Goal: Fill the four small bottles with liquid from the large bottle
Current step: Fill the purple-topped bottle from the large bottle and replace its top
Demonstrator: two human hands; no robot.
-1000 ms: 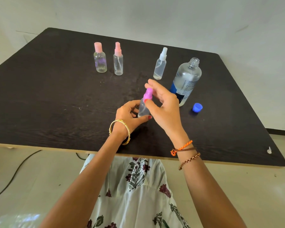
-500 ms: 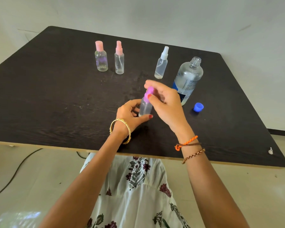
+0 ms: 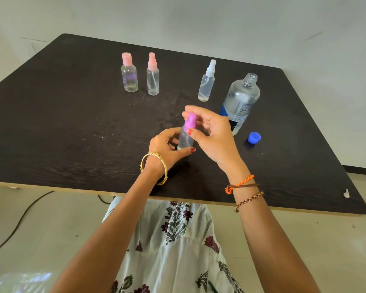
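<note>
Standing upright near the middle of the dark wood-grain table (image 3: 72,127), the small clear plastic spray bottle with a purple pump top (image 3: 186,134) is held between both hands. Its body is see-through and slim, and a little pale liquid seems to sit at its base, though the fingers hide much of it. The purple top (image 3: 190,121) sits on the neck, tilted slightly to the left.

The left hand (image 3: 167,146) wraps loosely round the lower body of the bottle, thumb across the front near the base and fingers curled behind. The right hand (image 3: 211,134) pinches the purple top from above, thumb at its collar and fingertips over its crown.

Farther back, three more small bottles stand upright in a row: a squat clear bottle with a pink flat cap (image 3: 129,75) and a purple tint inside, just beside it a slim clear spray bottle with a pink pump (image 3: 152,77), and, well apart to the right, a slim clear spray bottle with a white pump (image 3: 207,82). Near that one stands the large clear plastic bottle with a blue and white label (image 3: 240,102), its neck uncapped and liquid inside. Its small blue screw cap (image 3: 254,137) lies on the table just beside its base, to the right.

A gold bangle (image 3: 154,168) circles the left wrist; orange and brown thread bracelets (image 3: 240,185) circle the right.
</note>
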